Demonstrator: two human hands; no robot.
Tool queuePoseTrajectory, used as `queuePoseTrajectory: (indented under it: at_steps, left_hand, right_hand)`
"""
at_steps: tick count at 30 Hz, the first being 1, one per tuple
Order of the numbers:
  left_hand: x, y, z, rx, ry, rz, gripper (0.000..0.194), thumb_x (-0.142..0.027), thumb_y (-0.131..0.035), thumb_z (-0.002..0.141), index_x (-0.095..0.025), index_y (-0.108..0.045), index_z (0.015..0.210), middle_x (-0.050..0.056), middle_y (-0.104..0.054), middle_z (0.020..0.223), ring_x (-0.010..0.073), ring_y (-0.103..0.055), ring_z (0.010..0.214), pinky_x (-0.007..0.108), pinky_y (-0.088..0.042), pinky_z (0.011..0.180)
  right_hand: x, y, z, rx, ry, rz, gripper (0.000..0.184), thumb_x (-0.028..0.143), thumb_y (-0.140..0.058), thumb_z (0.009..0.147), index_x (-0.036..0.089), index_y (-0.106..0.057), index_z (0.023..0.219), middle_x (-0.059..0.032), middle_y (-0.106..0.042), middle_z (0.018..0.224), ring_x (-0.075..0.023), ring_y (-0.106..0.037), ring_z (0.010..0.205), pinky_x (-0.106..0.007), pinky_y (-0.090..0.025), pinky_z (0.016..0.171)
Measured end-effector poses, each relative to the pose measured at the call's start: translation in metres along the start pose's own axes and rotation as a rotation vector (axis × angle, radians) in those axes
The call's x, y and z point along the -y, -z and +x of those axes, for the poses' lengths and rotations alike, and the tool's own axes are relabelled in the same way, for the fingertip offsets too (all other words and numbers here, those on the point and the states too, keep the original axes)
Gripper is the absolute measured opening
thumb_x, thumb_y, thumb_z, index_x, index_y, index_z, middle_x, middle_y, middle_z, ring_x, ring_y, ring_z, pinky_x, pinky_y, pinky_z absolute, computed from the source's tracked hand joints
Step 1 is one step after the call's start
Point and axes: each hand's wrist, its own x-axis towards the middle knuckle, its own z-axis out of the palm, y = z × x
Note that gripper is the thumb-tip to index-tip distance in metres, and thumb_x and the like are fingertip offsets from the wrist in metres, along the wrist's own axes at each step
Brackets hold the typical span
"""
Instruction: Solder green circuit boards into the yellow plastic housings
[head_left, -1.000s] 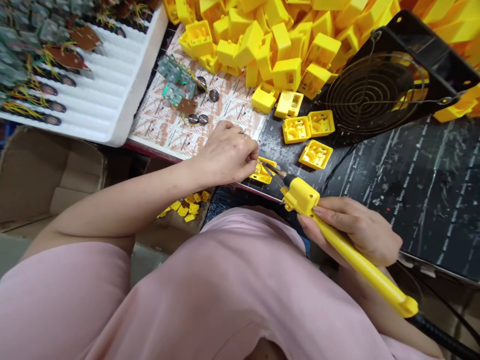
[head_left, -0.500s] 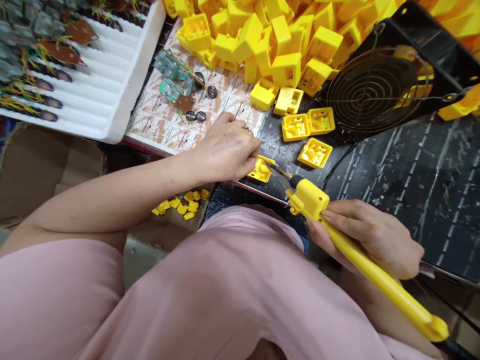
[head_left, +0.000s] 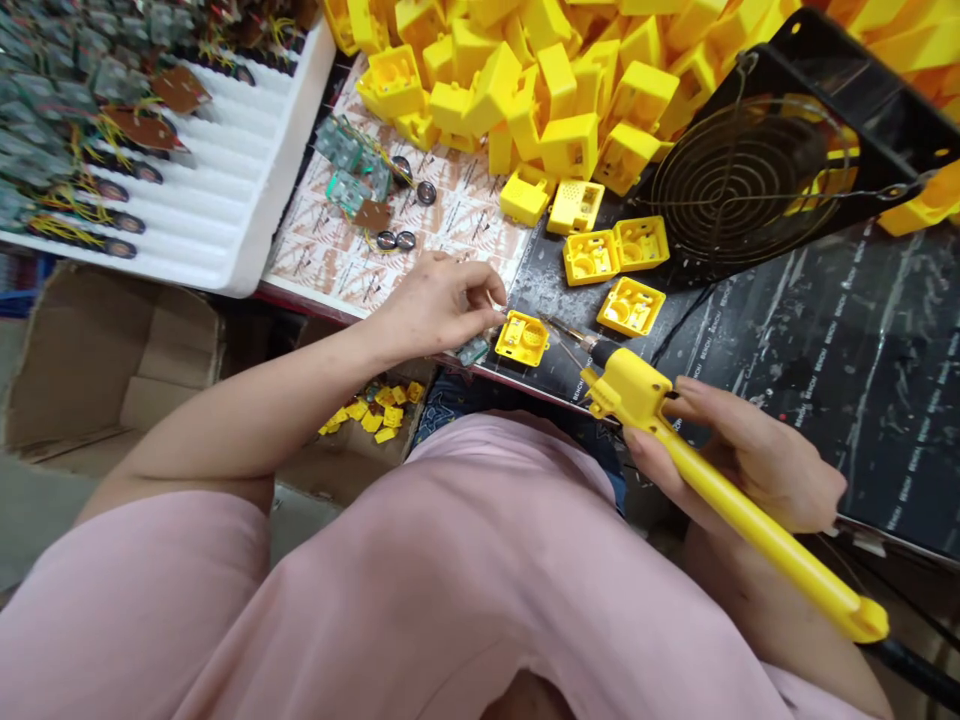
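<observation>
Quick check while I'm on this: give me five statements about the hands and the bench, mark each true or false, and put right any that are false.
1. The right hand holds the iron. True.
2. The left hand is beside the near case. True.
3. The near case lies open side down. False: its open side faces up.
4. The fan is left of the white tray. False: in this view, the fan is right of the white tray.
5. Round parts lie on the patterned sheet. True.
</observation>
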Motion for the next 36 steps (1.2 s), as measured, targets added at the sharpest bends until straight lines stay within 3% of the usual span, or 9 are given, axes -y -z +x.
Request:
queuePoseTrajectory:
  at_steps: [3, 6, 12, 17, 20, 24, 29, 32, 36]
  left_hand:
    - [0.0, -0.001, -0.002, -0.002, -0.06, 0.005, 0.018, -0.032, -0.063, 0.086, -0.022, -0.078, 0.086, -0.002, -0.078, 0.08, 0.0169, -0.067, 0.081, 0.046, -0.042, 0.108]
    - [-0.006, 0.0, -0.008, 0.038, -0.13, 0.078, 0.021, -0.031, -0.059, 0.089, -0.023, -0.078, 0.084, 0.0, -0.078, 0.083, 0.0197, -0.066, 0.087, 0.05, -0.039, 0.109]
    - [-0.016, -0.008, -0.013, 0.004, -0.193, 0.278, 0.027, -0.03, -0.053, 0.089, -0.021, -0.075, 0.078, 0.004, -0.075, 0.081, 0.0234, -0.064, 0.089, 0.053, -0.039, 0.103]
    - [-0.024, -0.006, -0.006, 0.055, -0.183, 0.357, 0.026, -0.029, -0.053, 0.086, -0.02, -0.075, 0.076, 0.005, -0.073, 0.076, 0.0233, -0.063, 0.087, 0.051, -0.041, 0.099]
    - [-0.027, -0.004, -0.002, 0.081, -0.175, 0.379, 0.025, -0.029, -0.054, 0.085, -0.021, -0.075, 0.074, 0.005, -0.073, 0.076, 0.0236, -0.063, 0.088, 0.051, -0.041, 0.099]
    - [-0.028, -0.002, 0.0, 0.102, -0.185, 0.375, 0.024, -0.028, -0.055, 0.084, -0.022, -0.076, 0.074, 0.004, -0.072, 0.073, 0.0238, -0.064, 0.089, 0.051, -0.042, 0.102]
    - [-0.029, -0.001, 0.003, 0.135, -0.165, 0.351, 0.021, -0.026, -0.056, 0.082, -0.022, -0.076, 0.074, 0.003, -0.07, 0.07, 0.0249, -0.066, 0.09, 0.052, -0.043, 0.103]
    - [-0.031, 0.001, 0.005, 0.16, -0.155, 0.356, 0.021, -0.026, -0.057, 0.081, -0.022, -0.076, 0.074, 0.003, -0.069, 0.07, 0.0254, -0.066, 0.09, 0.054, -0.043, 0.103]
    - [-0.032, 0.002, 0.005, 0.172, -0.151, 0.366, 0.021, -0.026, -0.056, 0.08, -0.022, -0.075, 0.072, 0.003, -0.068, 0.068, 0.0249, -0.066, 0.089, 0.053, -0.044, 0.103]
  right_hand:
    - [0.0, 0.003, 0.0, -0.019, 0.014, -0.094, 0.069, 0.023, -0.083, 0.087, 0.029, -0.057, 0.149, -0.0017, -0.082, 0.102, -0.0194, -0.079, 0.076, -0.028, -0.065, 0.066]
    - [-0.002, 0.007, -0.001, 0.02, 0.018, -0.106, 0.063, 0.025, -0.085, 0.086, 0.028, -0.061, 0.144, -0.001, -0.083, 0.099, -0.0197, -0.079, 0.076, -0.027, -0.065, 0.067]
    - [-0.005, 0.01, -0.009, 0.115, 0.059, 0.12, 0.033, 0.027, -0.078, 0.093, 0.024, -0.068, 0.124, -0.003, -0.08, 0.09, -0.02, -0.079, 0.079, -0.029, -0.067, 0.07]
    - [-0.002, 0.01, -0.001, 0.225, 0.055, 0.142, 0.007, 0.028, -0.071, 0.098, 0.022, -0.068, 0.1, -0.0036, -0.078, 0.087, -0.0164, -0.079, 0.079, -0.024, -0.066, 0.071]
    - [-0.001, 0.009, 0.008, 0.275, 0.086, 0.14, 0.006, 0.027, -0.072, 0.097, 0.024, -0.067, 0.097, -0.0014, -0.078, 0.089, -0.0162, -0.079, 0.079, -0.024, -0.066, 0.071]
    - [0.007, 0.01, 0.021, 0.263, 0.168, 0.13, 0.02, 0.019, -0.081, 0.088, 0.024, -0.065, 0.099, 0.0005, -0.079, 0.091, -0.0153, -0.078, 0.081, -0.024, -0.066, 0.073]
    - [0.016, 0.022, 0.027, 0.302, 0.114, 0.091, 0.022, 0.014, -0.082, 0.086, 0.027, -0.066, 0.096, 0.0027, -0.077, 0.087, -0.0159, -0.078, 0.082, -0.027, -0.066, 0.075]
    - [0.012, 0.028, 0.023, 0.221, 0.055, 0.067, 0.005, 0.026, -0.071, 0.097, 0.027, -0.067, 0.094, 0.0008, -0.076, 0.083, -0.0164, -0.077, 0.08, -0.028, -0.064, 0.07]
    - [0.0, 0.026, 0.01, 0.176, -0.045, 0.036, 0.028, 0.046, -0.059, 0.104, 0.027, -0.068, 0.085, -0.0013, -0.072, 0.074, -0.0159, -0.074, 0.071, -0.028, -0.061, 0.063]
